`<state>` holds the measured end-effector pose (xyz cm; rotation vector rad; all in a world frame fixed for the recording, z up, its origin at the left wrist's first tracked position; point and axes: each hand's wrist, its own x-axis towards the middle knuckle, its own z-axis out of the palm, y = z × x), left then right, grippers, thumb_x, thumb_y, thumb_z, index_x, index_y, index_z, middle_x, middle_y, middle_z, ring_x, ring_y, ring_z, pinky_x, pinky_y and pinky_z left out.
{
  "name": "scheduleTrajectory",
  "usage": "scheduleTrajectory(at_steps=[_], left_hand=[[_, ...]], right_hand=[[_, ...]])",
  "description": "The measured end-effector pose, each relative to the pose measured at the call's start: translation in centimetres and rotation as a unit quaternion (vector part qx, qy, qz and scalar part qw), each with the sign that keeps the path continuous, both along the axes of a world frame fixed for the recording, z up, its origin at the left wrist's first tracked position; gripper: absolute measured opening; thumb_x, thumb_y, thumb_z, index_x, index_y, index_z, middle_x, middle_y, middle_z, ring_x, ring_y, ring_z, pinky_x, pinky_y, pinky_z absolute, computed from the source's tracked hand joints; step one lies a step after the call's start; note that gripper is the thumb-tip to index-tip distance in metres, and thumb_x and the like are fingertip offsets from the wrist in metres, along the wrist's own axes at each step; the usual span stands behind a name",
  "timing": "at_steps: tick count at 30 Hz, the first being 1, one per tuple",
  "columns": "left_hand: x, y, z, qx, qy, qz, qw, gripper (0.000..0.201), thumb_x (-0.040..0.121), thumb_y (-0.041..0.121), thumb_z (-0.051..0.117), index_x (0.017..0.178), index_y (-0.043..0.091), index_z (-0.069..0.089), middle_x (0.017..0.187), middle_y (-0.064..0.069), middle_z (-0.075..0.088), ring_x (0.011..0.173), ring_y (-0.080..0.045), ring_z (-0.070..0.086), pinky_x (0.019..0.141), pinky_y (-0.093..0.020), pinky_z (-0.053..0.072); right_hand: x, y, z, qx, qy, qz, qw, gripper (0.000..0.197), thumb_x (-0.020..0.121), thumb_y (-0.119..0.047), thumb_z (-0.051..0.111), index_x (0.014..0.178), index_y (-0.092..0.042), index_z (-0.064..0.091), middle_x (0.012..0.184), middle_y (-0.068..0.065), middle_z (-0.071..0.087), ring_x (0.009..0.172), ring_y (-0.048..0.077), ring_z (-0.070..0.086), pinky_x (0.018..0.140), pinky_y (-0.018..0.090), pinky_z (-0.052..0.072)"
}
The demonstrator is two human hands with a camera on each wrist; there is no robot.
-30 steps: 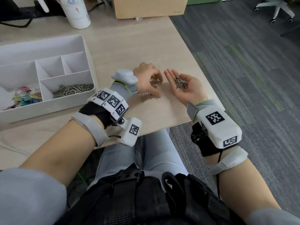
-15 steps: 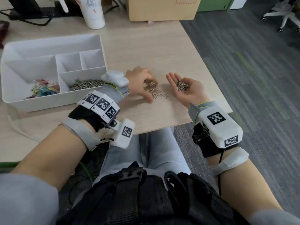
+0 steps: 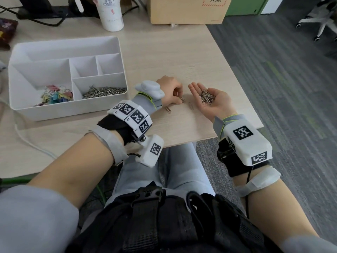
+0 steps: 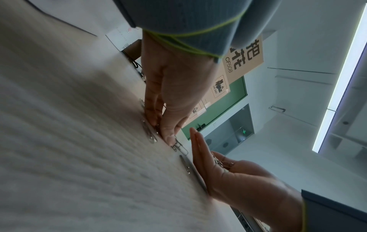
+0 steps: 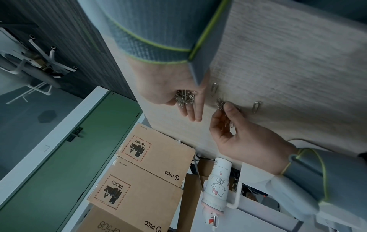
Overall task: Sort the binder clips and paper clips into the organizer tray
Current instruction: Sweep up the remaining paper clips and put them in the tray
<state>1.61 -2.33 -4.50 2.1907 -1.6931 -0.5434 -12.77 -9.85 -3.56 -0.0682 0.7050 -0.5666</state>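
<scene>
My left hand (image 3: 177,96) is curled over the table and pinches a few silver paper clips (image 3: 181,99) against the wood, thumb and fingertips (image 4: 168,136) pressed down on them. My right hand (image 3: 217,105) lies palm up just to the right, fingers straight, with a heap of paper clips (image 3: 207,96) resting in it (image 5: 184,97). Two loose clips lie on the table, one (image 3: 168,109) near my left wrist and one (image 3: 191,106) between the hands. The white organizer tray (image 3: 67,41) stands at the left, holding coloured binder clips (image 3: 54,96) and a pile of paper clips (image 3: 104,92) in separate front compartments.
A white cup (image 3: 111,13) and a cardboard box (image 3: 186,10) stand at the back of the table. Cables (image 3: 36,21) run along the far left. The table's right edge (image 3: 237,79) passes close to my right hand, with carpet beyond. A white cord (image 3: 31,141) lies in front of the tray.
The loose bunch of clips under my left fingers has shrunk to a few pinched ones and two strays. My right hand has stayed palm up with its heap.
</scene>
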Motion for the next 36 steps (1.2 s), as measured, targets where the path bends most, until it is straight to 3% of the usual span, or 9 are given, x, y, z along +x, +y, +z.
scheduleTrajectory(at_steps=[10, 13, 16, 19, 21, 25, 28, 32, 36], left_hand=[[0.7, -1.0, 1.0, -0.011, 0.076, 0.033, 0.996, 0.016, 0.075, 0.019, 0.074, 0.087, 0.010, 0.068, 0.073, 0.001, 0.063, 0.056, -0.004, 0.058, 0.060, -0.013, 0.044], [0.8, -1.2, 1.9, -0.039, 0.128, 0.024, 0.991, 0.013, 0.075, 0.019, 0.075, 0.084, 0.013, 0.067, 0.063, 0.011, 0.059, 0.044, 0.007, 0.057, 0.048, -0.001, 0.038], [0.4, -2.1, 2.9, -0.046, 0.161, 0.000, 0.986, 0.013, 0.075, 0.017, 0.075, 0.084, 0.013, 0.066, 0.055, 0.016, 0.060, 0.044, 0.007, 0.059, 0.050, -0.004, 0.044], [-0.5, -3.1, 3.7, -0.042, 0.158, -0.031, 0.986, 0.018, 0.074, 0.016, 0.075, 0.088, 0.007, 0.069, 0.060, 0.009, 0.063, 0.061, -0.011, 0.062, 0.066, -0.021, 0.050], [-1.2, -3.7, 3.9, -0.048, 0.119, -0.055, 0.990, 0.020, 0.074, 0.020, 0.075, 0.090, 0.009, 0.070, 0.070, -0.003, 0.062, 0.061, -0.007, 0.054, 0.065, -0.020, 0.043], [-1.9, -4.3, 4.1, -0.051, 0.121, -0.079, 0.988, 0.020, 0.073, 0.017, 0.075, 0.091, 0.010, 0.071, 0.085, -0.010, 0.070, 0.071, -0.013, 0.062, 0.075, -0.024, 0.049], [-1.8, -4.2, 4.4, -0.060, 0.167, -0.083, 0.981, 0.019, 0.076, 0.010, 0.072, 0.094, 0.007, 0.069, 0.094, -0.013, 0.072, 0.085, -0.025, 0.069, 0.079, -0.030, 0.056], [-0.5, -3.4, 4.4, -0.134, 0.217, -0.027, 0.967, 0.014, 0.080, 0.008, 0.065, 0.093, 0.006, 0.067, 0.080, -0.006, 0.067, 0.079, -0.028, 0.070, 0.068, -0.035, 0.060], [1.4, -2.1, 3.8, -0.201, 0.230, 0.053, 0.951, 0.014, 0.080, 0.008, 0.060, 0.092, 0.006, 0.068, 0.071, 0.001, 0.062, 0.074, -0.020, 0.064, 0.065, -0.032, 0.059]], right_hand=[[-0.3, -0.8, -0.3, -0.007, 0.001, -0.001, 1.000, 0.036, 0.100, -0.008, 0.024, 0.096, 0.015, 0.053, 0.135, 0.025, 0.049, 0.129, 0.038, 0.045, 0.110, 0.042, 0.035], [-0.1, -0.7, -0.4, -0.017, 0.014, 0.019, 1.000, 0.036, 0.100, -0.008, 0.025, 0.095, 0.013, 0.054, 0.113, 0.030, 0.060, 0.122, 0.036, 0.052, 0.106, 0.040, 0.041], [0.4, -0.8, -0.5, -0.031, 0.031, 0.051, 0.998, 0.035, 0.099, -0.009, 0.028, 0.091, 0.011, 0.056, 0.076, 0.029, 0.065, 0.084, 0.037, 0.065, 0.073, 0.044, 0.056], [0.9, -0.7, -0.4, -0.050, 0.013, 0.070, 0.996, 0.022, 0.087, 0.002, 0.036, 0.090, 0.012, 0.056, 0.082, 0.028, 0.063, 0.089, 0.036, 0.061, 0.070, 0.049, 0.053], [1.1, -0.6, -0.1, -0.078, 0.004, 0.080, 0.994, 0.023, 0.075, 0.005, 0.040, 0.090, 0.010, 0.057, 0.075, 0.026, 0.067, 0.074, 0.036, 0.068, 0.067, 0.042, 0.057], [1.0, -0.9, 0.1, -0.064, -0.006, 0.070, 0.995, 0.048, 0.097, -0.006, 0.026, 0.074, 0.006, 0.066, 0.063, 0.020, 0.069, 0.051, 0.028, 0.069, 0.051, 0.037, 0.057], [1.0, -1.1, 0.2, -0.063, -0.031, 0.066, 0.995, 0.057, 0.098, -0.006, 0.027, 0.065, 0.008, 0.071, 0.068, 0.021, 0.070, 0.056, 0.031, 0.070, 0.059, 0.040, 0.057], [1.5, -1.1, 0.4, -0.013, -0.040, 0.060, 0.997, 0.035, 0.097, -0.005, 0.029, 0.088, 0.014, 0.057, 0.078, 0.032, 0.064, 0.062, 0.044, 0.066, 0.057, 0.047, 0.058], [2.3, -0.5, 1.0, 0.010, -0.045, 0.068, 0.997, 0.036, 0.097, -0.004, 0.026, 0.096, 0.017, 0.055, 0.094, 0.036, 0.060, 0.104, 0.049, 0.058, 0.096, 0.046, 0.048]])
